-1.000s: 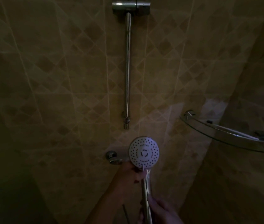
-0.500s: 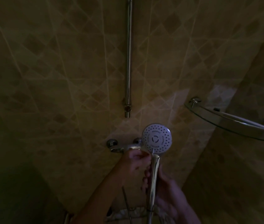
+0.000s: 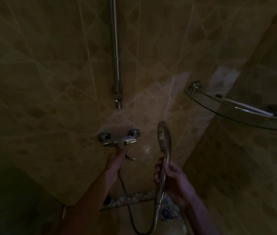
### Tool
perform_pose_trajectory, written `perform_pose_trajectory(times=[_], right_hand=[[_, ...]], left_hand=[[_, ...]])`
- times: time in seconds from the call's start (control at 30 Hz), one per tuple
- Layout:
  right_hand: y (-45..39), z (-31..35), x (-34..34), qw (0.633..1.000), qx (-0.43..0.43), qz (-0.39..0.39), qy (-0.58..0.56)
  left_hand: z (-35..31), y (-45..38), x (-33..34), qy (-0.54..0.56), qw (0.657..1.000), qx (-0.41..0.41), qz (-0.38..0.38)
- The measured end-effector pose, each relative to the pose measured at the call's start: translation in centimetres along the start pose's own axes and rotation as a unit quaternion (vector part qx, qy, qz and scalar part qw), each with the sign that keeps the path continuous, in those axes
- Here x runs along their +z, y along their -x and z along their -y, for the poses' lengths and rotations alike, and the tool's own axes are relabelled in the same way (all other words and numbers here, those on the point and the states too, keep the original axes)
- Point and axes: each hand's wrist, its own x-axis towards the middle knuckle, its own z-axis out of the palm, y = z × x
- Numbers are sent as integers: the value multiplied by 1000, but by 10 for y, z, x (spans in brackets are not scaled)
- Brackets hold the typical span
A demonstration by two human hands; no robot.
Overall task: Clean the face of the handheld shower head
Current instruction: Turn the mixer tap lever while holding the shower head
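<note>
The chrome handheld shower head (image 3: 164,138) stands upright at centre right, turned edge-on so its dotted face points left. My right hand (image 3: 171,177) grips its handle from the right, low on the stem. My left hand (image 3: 115,161) reaches up to the chrome mixer tap (image 3: 119,139) on the wall and holds its lever from below. The metal hose (image 3: 126,197) loops down from the tap and back up to the handle. The scene is very dim.
A vertical chrome riser rail (image 3: 115,53) runs down the tiled wall above the tap. A glass corner shelf (image 3: 236,109) juts out at the right. A floor drain (image 3: 165,212) and pebble strip lie below my hands.
The shower head has turned from facing me to edge-on and shifted right. My left hand has left the head's neck and gone to the tap lever. The camera has tilted down.
</note>
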Motion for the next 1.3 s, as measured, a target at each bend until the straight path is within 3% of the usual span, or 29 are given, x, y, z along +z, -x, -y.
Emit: perform_pose_trajectory(times=[0.13,0.2,0.3,0.43,0.63,0.8,0.97,1.3], right_hand=[[-10,-2,-18,996,14,2,-83],[-13,-1,-29,993,33,-12,-110],[-20,-1,-42,995,37,-88,-40],[-25,-17,-70,978,39,-198,48],[-24,-42,-91,964,-7,-255,78],[-20,-49,-101,959,-22,-269,81],[-19,-38,-97,964,-37,-264,9],[-9,-35,-86,964,-43,-263,21]], left_hand=[[59,-76,2,86,993,-86,4],[44,-51,12,138,982,-119,53],[42,-48,26,168,980,-87,56],[57,-63,32,156,987,-47,-19],[59,-71,23,128,990,-22,-49],[45,-70,23,155,986,-55,-37],[45,-76,21,105,989,-96,-43],[44,-78,14,54,992,-113,1]])
